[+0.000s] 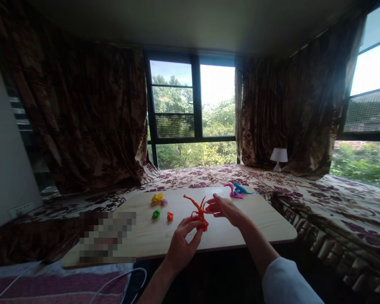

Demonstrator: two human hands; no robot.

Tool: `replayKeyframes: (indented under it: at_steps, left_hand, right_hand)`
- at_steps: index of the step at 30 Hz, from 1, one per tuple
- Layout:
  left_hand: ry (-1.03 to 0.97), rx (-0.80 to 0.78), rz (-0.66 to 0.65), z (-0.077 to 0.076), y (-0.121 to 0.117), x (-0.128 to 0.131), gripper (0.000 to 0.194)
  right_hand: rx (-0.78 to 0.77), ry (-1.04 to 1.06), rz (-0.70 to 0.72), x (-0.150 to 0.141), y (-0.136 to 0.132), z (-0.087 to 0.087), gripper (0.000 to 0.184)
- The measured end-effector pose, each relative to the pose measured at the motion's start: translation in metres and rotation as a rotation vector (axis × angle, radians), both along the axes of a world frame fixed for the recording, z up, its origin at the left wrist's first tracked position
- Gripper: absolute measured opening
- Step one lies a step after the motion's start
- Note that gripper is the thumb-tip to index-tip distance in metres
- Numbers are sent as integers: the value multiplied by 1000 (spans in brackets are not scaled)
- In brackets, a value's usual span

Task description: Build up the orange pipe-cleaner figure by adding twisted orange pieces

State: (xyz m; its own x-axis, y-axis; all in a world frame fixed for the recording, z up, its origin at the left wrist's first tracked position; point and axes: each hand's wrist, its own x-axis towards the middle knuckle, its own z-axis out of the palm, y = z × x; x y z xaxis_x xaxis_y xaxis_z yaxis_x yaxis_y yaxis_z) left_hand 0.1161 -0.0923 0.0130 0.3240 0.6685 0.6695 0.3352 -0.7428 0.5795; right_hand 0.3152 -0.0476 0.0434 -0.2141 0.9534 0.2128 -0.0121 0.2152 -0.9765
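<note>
An orange modelling-clay figure (201, 214) with several thin, branching limbs is held up over the near half of the table. My left hand (184, 238) pinches its thicker lower part between thumb and fingers. From the right, my right hand (224, 207) has its fingers closed at the tip of one side limb; the fingertips are partly hidden. One long limb points up and to the left, away from both hands. To the left on the table lie an orange lump (170, 216), a green lump (156, 214), a yellow lump (157, 197) and a small pink lump (164, 202).
Behind my right hand, a magenta shape (236, 193) and a blue animal-like figure (242, 189) stand near the far edge of the pale wooden table (253, 228). A blurred-out patch (107, 237) covers the table's left end. Farther back is a small white lamp (279, 155).
</note>
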Motion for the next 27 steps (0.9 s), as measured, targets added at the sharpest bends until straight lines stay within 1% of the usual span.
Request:
replayKeyframes:
  at_steps: [2,5,7,10,16,27]
  left_hand:
    - [32,25,-10,0,1,-1,20]
    - [59,51,-20,-1,2,-2,23]
    - [63,63,-21,-2,2,-2,24]
    - [66,73,-24,-2,2,-1,25]
    - [78,62,-42,1,-2,-1,27]
    - [48,34,-39,0,-2,0,27]
  right_hand:
    - [-22,25,26,-4,-2,2,46]
    - [-12,68,36,-8,-6,10,37]
    - [-2,94,31,-8,-8,16,39]
    - [3,122,41,-7,-11,21,47]
    - [5,151,82,-11,-12,23,51]
    - [68,169,113,-14,-13,24,46]
